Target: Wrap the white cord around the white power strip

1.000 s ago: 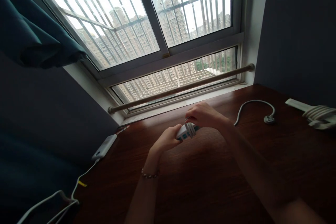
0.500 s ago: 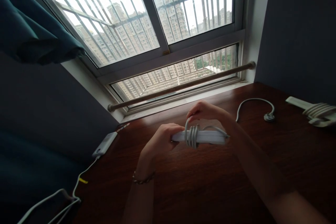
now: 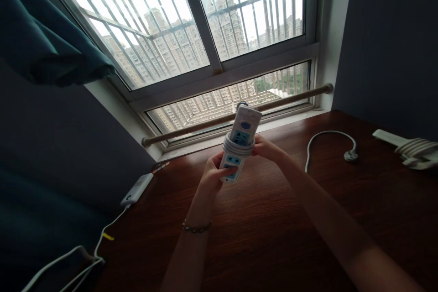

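Observation:
A white power strip (image 3: 242, 138) with blue socket faces is tilted upright in front of the window sill, its sockets facing me. My left hand (image 3: 212, 174) is closed around its lower end, thumb across the front. Several turns of grey-white power cord (image 3: 238, 147) wrap around the strip's middle. At the strip's right edge, beside the wraps, my right hand (image 3: 265, 149) is closed on the cord; its fingertips are partly hidden behind the strip. The cord's plug end (image 3: 351, 155) lies on the wooden table to the right.
At the right edge of the table (image 3: 273, 237) lies another white strip with its cord wound up (image 3: 415, 146). A white adapter-like box (image 3: 137, 189) with a cable sits at the left edge. Behind stand a rail (image 3: 236, 116), a window and a blue curtain (image 3: 51, 41).
The power strip has turned from edge-on and level to upright, showing its sockets. My right hand has moved from above the strip down to its right side, and the cord wraps remain.

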Tool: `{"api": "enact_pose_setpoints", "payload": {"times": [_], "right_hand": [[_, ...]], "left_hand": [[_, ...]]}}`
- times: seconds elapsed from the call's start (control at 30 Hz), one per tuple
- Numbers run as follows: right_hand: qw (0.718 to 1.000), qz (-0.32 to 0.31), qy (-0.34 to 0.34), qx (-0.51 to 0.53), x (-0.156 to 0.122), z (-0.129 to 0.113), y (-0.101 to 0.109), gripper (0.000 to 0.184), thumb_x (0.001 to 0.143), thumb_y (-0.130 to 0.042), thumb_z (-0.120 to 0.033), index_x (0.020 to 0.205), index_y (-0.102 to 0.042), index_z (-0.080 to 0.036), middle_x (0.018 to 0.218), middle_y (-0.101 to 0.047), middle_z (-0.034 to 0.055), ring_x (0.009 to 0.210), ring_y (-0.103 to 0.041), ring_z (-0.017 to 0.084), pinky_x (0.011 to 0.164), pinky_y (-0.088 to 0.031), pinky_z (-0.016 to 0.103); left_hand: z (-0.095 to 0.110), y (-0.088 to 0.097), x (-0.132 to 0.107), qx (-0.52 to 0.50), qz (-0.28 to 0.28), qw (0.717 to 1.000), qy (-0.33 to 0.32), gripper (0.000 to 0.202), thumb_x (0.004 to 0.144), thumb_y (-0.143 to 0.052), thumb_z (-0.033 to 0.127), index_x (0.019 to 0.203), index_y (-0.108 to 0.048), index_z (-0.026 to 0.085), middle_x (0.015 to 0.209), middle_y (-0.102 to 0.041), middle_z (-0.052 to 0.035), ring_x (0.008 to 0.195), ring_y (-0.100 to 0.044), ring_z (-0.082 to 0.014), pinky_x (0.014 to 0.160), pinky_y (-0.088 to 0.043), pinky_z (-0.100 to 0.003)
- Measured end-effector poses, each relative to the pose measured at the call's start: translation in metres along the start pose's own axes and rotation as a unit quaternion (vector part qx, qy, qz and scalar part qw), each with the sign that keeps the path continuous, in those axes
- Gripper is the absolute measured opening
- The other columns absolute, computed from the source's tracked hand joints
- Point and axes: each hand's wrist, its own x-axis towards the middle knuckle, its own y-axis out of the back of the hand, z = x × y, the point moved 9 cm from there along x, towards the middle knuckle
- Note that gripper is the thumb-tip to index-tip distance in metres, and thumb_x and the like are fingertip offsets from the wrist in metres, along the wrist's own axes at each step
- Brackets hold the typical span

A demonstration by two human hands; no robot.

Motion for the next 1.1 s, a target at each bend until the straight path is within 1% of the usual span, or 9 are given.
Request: {"api": "enact_pose_setpoints", "payload": {"times": [0.13,0.23,0.3,0.47,0.57,0.67,0.77,0.93,1.1], "right_hand": [[1.0,-0.015,-0.001,-0.017,0.0,-0.003,-0.008,0.025,0.088,-0.044,-0.027,0.067,-0.046,-0.014,0.048,-0.034,-0.0089,0.039,-0.033,0.004,0.039,-0.028,0.016],[0.997,-0.032,-0.029,-0.057,-0.003,0.001,-0.011,0.009,0.083,-0.05,-0.023,0.079,-0.05,-0.015,0.049,-0.042,-0.0091,0.04,-0.038,0.004,0.04,-0.03,0.016],[0.992,-0.046,-0.067,-0.098,-0.006,0.012,-0.009,0.013,0.079,-0.057,-0.02,0.088,-0.05,-0.014,0.05,-0.048,-0.0083,0.043,-0.045,0.006,0.041,-0.034,0.016],[0.954,-0.094,-0.181,-0.221,-0.021,0.054,0.015,0.015,0.081,-0.062,-0.023,0.076,-0.054,-0.011,0.051,-0.05,-0.0071,0.041,-0.048,0.006,0.041,-0.04,0.017],[0.938,-0.081,-0.183,-0.284,-0.027,0.056,0.04,0.022,0.085,-0.059,-0.027,0.069,-0.056,-0.011,0.053,-0.05,-0.0059,0.042,-0.046,0.006,0.044,-0.039,0.018],[0.934,-0.003,-0.11,-0.34,-0.027,0.025,0.061,0.016,0.081,-0.06,-0.023,0.071,-0.062,-0.011,0.058,-0.054,-0.0017,0.053,-0.049,0.009,0.051,-0.034,0.02],[0.92,0.075,-0.018,-0.384,-0.03,-0.02,0.068,0.019,0.084,-0.053,-0.027,0.08,-0.065,-0.012,0.065,-0.057,0.0011,0.063,-0.049,0.012,0.056,-0.029,0.022],[0.89,0.098,0.066,-0.44,-0.045,-0.075,0.048,0.027,0.087,-0.049,-0.032,0.072,-0.064,-0.015,0.062,-0.055,0.003,0.059,-0.045,0.013,0.057,-0.022,0.026],[0.843,0.068,0.126,-0.519,-0.057,-0.107,0.02,0.027,0.088,-0.048,-0.031,0.072,-0.063,-0.016,0.065,-0.06,0.0038,0.058,-0.048,0.013,0.056,-0.02,0.026]], "left_hand": [[-0.007,-0.004,0.0,-0.052,0.032,0.997,0.044,0.041,0.059,-0.076,0.026,0.095,-0.062,0.012,0.087,-0.069,-0.0111,0.08,-0.066,-0.0301,0.069,-0.052,-0.038],[-0.013,-0.003,0.0,-0.078,0.056,0.992,0.084,0.046,0.055,-0.079,0.024,0.095,-0.062,0.012,0.09,-0.069,-0.0126,0.083,-0.066,-0.0321,0.068,-0.054,-0.037],[-0.013,0.0,0.0,-0.078,0.071,0.991,0.084,0.046,0.055,-0.079,0.023,0.096,-0.061,0.012,0.09,-0.069,-0.0123,0.083,-0.066,-0.0325,0.067,-0.055,-0.038],[-0.009,0.022,0.001,-0.07,0.13,0.987,0.062,0.045,0.055,-0.079,0.02,0.094,-0.059,0.012,0.086,-0.068,-0.0097,0.08,-0.067,-0.0324,0.061,-0.056,-0.037],[-0.007,0.042,0.001,-0.064,0.185,0.98,0.039,0.042,0.056,-0.077,0.02,0.092,-0.058,0.011,0.084,-0.068,-0.008,0.079,-0.068,-0.0297,0.06,-0.056,-0.034],[-0.01,0.062,0.002,-0.055,0.239,0.969,0.023,0.037,0.059,-0.074,0.019,0.091,-0.057,0.012,0.08,-0.067,-0.0068,0.075,-0.068,-0.027,0.058,-0.055,-0.032],[-0.017,0.073,0.004,-0.042,0.266,0.963,0.023,0.032,0.061,-0.072,0.018,0.088,-0.055,0.012,0.074,-0.066,-0.0062,0.069,-0.068,-0.0253,0.056,-0.055,-0.032],[-0.029,0.073,0.011,0.016,0.254,0.966,0.037,0.032,0.059,-0.072,0.023,0.084,-0.055,0.011,0.068,-0.065,-0.0063,0.063,-0.066,-0.0239,0.053,-0.053,-0.032],[-0.031,0.063,0.013,0.143,0.223,0.964,0.031,0.034,0.063,-0.069,0.03,0.088,-0.056,0.01,0.074,-0.065,-0.0092,0.066,-0.064,-0.0248,0.057,-0.05,-0.033]]}}
